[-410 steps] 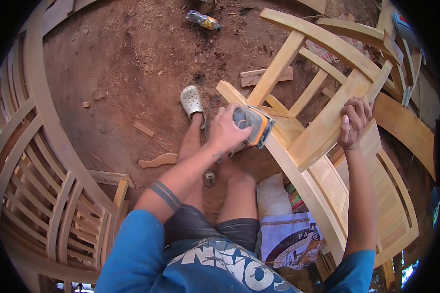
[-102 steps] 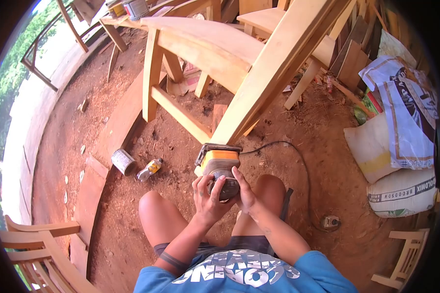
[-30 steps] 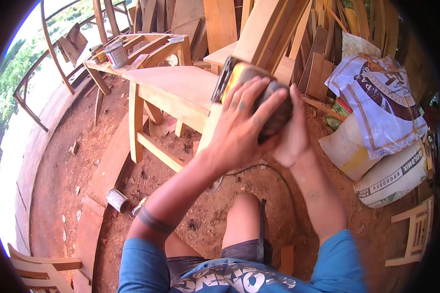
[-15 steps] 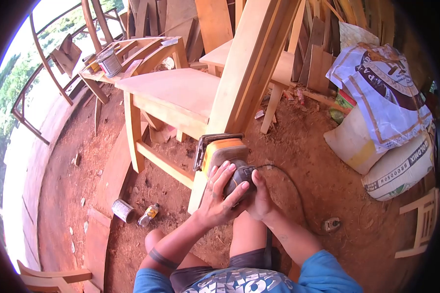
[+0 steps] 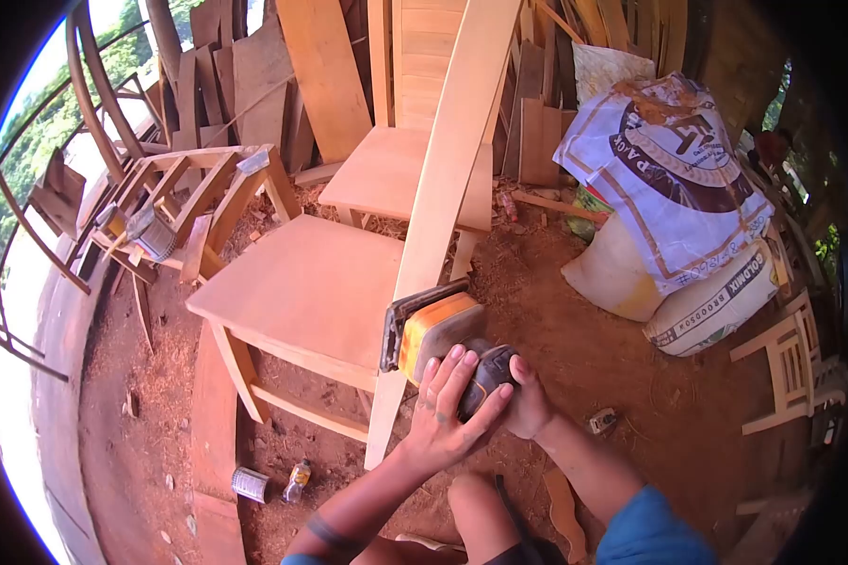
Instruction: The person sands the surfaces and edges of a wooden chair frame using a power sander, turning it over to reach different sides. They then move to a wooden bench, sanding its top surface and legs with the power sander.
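An orange-and-black electric sander (image 5: 440, 331) is held in both my hands, its flat pad facing the side of a tall, bare wooden chair post (image 5: 449, 179). My left hand (image 5: 450, 407) wraps the sander's dark rounded body from the left, fingers closed over it. From the other side, my right hand (image 5: 530, 397) closes round the rear of the same body. The post slants up from beside my knees, alongside the pale chair seat (image 5: 301, 287). The pad overlaps the post's lower part, near the seat's right edge.
A second wooden chair (image 5: 386, 169) stands behind. To the left, an unfinished frame (image 5: 207, 202) carries a tin can (image 5: 151, 234). Another can (image 5: 250, 483) and a small bottle (image 5: 296, 481) lie on the dirt floor. Filled sacks (image 5: 716, 299) sit at right; boards (image 5: 322, 80) lean at the back.
My view has turned, and the surroundings have shifted mostly leftward in it. The post now shows a broad flat face rather than its ridged side. Both hands keep hold of the sander.
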A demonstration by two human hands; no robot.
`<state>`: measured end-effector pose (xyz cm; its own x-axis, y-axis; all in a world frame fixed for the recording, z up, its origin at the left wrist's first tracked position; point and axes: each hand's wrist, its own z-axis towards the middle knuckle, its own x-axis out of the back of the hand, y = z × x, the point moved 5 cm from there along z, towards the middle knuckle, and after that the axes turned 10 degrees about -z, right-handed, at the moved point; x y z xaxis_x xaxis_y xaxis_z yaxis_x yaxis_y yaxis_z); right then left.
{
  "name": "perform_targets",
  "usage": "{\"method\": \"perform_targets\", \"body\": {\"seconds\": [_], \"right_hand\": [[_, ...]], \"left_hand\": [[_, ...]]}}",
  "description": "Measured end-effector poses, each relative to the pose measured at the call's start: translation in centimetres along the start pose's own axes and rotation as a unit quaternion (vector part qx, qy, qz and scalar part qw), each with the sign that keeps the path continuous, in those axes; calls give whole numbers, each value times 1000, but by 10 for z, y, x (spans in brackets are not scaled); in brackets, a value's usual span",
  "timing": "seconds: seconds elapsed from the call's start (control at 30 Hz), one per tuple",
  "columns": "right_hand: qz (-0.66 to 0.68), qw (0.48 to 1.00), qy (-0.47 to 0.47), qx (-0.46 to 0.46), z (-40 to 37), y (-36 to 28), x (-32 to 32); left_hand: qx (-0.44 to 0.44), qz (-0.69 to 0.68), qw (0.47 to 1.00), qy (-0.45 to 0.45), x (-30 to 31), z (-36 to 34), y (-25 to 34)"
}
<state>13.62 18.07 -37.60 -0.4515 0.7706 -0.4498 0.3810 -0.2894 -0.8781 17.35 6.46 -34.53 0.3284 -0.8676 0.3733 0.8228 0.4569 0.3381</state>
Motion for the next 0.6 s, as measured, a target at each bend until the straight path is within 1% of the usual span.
{"method": "perform_targets", "body": {"seconds": [0.1, 0.13, 0.23, 0.37, 0.4, 0.5, 0.53, 0.6], "right_hand": [[16, 1000, 18, 5, 4, -44, 2], [-1, 999, 46, 8, 5, -56, 8], [39, 997, 66, -4, 10, -91, 18], [61, 996, 64, -33, 13, -137, 27], [69, 996, 26, -40, 13, -153, 28], [106, 993, 29, -36, 15, -198, 12], [110, 992, 41, -46, 15, -209, 9], [123, 990, 52, -49, 16, -249, -6]], "left_hand": [[36, -2, 997, -65, 0, 51, 3], [51, -2, 995, -87, -1, 71, 5], [96, -26, 986, -136, -3, 130, 6], [67, -7, 984, -164, -3, 190, 3], [63, -7, 982, -177, -2, 206, 3], [65, -25, 979, -193, 4, 257, 5], [58, -26, 980, -189, 5, 270, 4], [51, -48, 980, -184, 8, 302, 3]]}}
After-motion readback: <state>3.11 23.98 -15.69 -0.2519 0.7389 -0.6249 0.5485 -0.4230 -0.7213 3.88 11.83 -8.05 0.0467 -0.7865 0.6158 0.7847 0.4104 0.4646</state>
